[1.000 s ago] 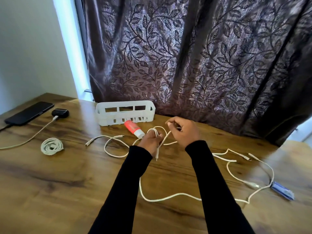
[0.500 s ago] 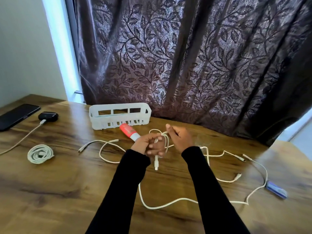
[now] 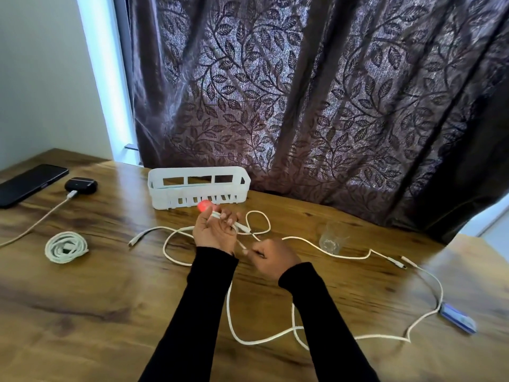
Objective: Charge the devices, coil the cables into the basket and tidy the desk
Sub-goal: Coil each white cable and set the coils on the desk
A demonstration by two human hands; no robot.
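A long white cable trails in loose loops over the wooden desk. My left hand is raised palm up near the middle of the desk, with turns of this cable wound round its fingers. Just right and nearer, my right hand pinches the same cable. The white slotted basket stands behind my hands by the curtain. At the left lies a finished white cable coil. A black phone and a black earbud case with a cable plugged in sit at the far left.
A red tube shows just behind my left fingers, in front of the basket. A clear glass stands to the right of my hands. A blue and white packet lies near the right edge. A dark leaf-patterned curtain hangs behind the desk.
My right hand has dropped from beside the left hand toward me, drawing the cable down. The left hand has turned palm up with cable wound on it. The loose cable on the right has shifted.
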